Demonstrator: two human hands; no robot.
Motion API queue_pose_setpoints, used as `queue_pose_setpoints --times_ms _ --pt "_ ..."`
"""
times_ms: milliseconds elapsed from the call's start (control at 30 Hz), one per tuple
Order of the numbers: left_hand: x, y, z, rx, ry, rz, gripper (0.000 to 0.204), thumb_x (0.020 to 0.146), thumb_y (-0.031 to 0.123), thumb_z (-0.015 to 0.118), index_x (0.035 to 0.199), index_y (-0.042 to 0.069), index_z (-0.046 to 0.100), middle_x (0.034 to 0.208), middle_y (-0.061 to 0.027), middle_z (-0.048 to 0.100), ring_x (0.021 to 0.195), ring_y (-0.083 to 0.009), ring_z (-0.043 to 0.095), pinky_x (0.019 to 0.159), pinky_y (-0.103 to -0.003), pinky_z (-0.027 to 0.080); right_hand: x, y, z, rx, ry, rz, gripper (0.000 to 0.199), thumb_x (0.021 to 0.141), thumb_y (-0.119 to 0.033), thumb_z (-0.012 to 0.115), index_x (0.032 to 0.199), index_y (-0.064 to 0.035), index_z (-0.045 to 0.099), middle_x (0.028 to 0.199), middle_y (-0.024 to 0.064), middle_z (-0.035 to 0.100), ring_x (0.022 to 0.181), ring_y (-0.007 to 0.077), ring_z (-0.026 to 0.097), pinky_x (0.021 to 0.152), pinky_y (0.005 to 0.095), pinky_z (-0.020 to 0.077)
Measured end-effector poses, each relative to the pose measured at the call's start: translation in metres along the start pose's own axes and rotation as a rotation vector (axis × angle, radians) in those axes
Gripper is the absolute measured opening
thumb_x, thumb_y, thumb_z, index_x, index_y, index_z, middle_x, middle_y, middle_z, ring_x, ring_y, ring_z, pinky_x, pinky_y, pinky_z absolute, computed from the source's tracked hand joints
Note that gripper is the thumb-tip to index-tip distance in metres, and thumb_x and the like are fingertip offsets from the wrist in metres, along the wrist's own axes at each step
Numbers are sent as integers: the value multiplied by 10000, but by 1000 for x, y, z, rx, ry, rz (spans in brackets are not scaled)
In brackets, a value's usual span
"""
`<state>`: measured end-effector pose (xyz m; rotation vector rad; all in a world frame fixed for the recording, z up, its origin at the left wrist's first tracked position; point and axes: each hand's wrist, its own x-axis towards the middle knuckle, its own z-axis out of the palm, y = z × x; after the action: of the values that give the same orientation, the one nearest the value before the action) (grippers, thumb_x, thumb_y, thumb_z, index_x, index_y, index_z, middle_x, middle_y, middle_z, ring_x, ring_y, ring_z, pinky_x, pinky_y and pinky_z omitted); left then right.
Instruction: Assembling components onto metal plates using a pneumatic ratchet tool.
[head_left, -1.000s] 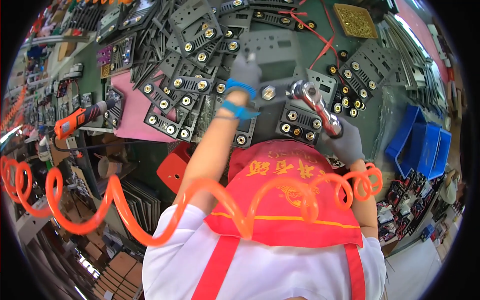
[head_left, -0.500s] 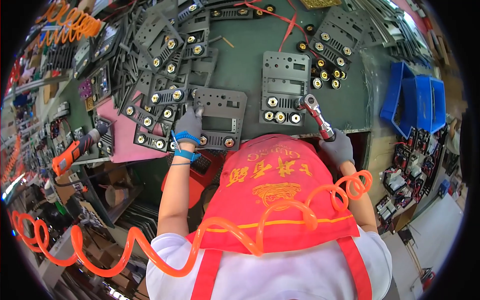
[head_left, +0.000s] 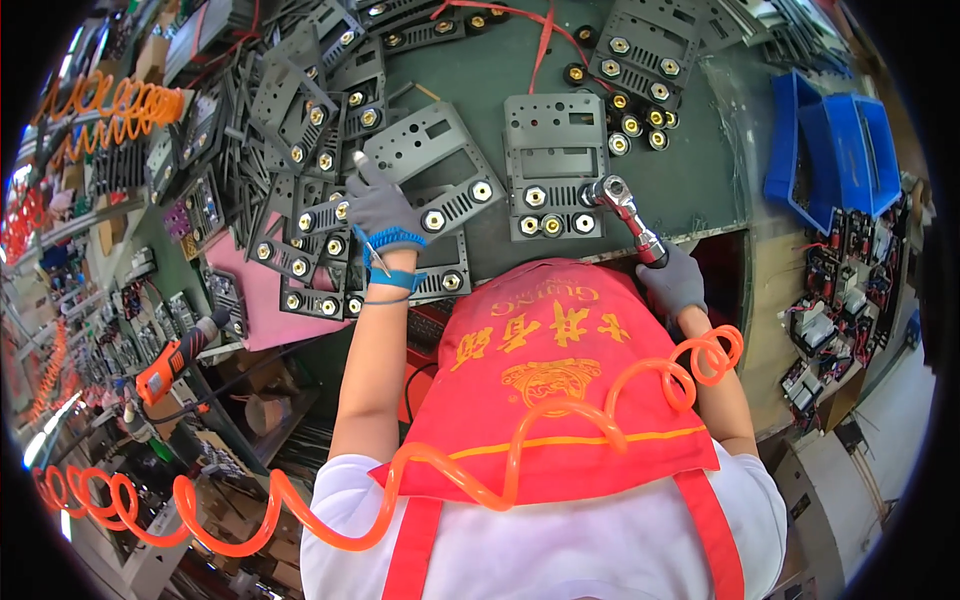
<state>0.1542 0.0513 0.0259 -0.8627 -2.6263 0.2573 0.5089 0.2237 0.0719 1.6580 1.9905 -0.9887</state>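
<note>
My left hand point(head_left: 382, 207), in a grey glove with a blue wrist strap, grips the left edge of a tilted grey slotted metal plate point(head_left: 405, 135). One finger stretches up along its upper corner; the others are partly hidden. Brass-centred nuts sit on the plate's lower bar. My gloved right hand point(head_left: 675, 285) is closed around a ratchet wrench point(head_left: 643, 238) with a red handle and chrome head. That head rests over the right end of the upper nut row on a second slotted plate point(head_left: 553, 125), which lies flat before me. More nuts point(head_left: 551, 225) line its lower edge.
Similar plates point(head_left: 290, 95) pile up at the left, partly over a pink sheet point(head_left: 255, 300). Loose black rollers point(head_left: 630, 125) lie beyond the wrench. Blue bins point(head_left: 845, 150) stand at the right. An orange power tool point(head_left: 165, 372) lies left; a coiled orange hose point(head_left: 330, 525) crosses low.
My left hand has moved up, and its plate has turned counterclockwise and shifted away from the table's near edge. The wrench stays at the second plate's right side. The whole view has shifted slightly.
</note>
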Motion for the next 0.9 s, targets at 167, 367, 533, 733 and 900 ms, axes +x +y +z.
queue_pose_setpoints --times_ms 167,367,533,733,900 --pt "-25 82 -41 -912 -234 470 423 910 332 590 1198 36 501 896 -211 642 828 -380 651 688 -461 522 -2 -6 3 -32 35 -31 391 729 -350 643 1022 -92 629 942 183 679 916 387 634 798 450 504" --pt "-2 145 13 -623 -745 149 483 945 323 520 1291 10 399 874 -220 672 819 -409 665 696 -498 530 -3 -19 -1 -216 26 -19 296 773 -334 622 982 -125 614 917 158 683 914 372 639 781 448 509" --pt "-7 141 24 -666 -735 182 340 958 300 490 1159 29 441 819 -251 671 772 -422 662 654 -501 529 9 -19 5 -255 16 -40 283 789 -339 640 966 -124 588 922 136 682 905 353 649 774 445 508" --pt "-6 139 24 -646 -724 185 271 931 219 511 1068 -5 447 871 -262 676 820 -418 673 704 -488 552 17 -15 10 -269 23 -61 290 803 -345 636 978 -119 585 925 144 681 908 357 647 777 445 508" --pt "-7 144 22 -717 -765 6 301 941 239 490 1072 -27 438 860 -283 667 823 -424 670 709 -497 548 23 -18 -5 -293 4 -99 307 806 -367 638 983 -121 589 939 149 681 915 363 644 776 449 509"
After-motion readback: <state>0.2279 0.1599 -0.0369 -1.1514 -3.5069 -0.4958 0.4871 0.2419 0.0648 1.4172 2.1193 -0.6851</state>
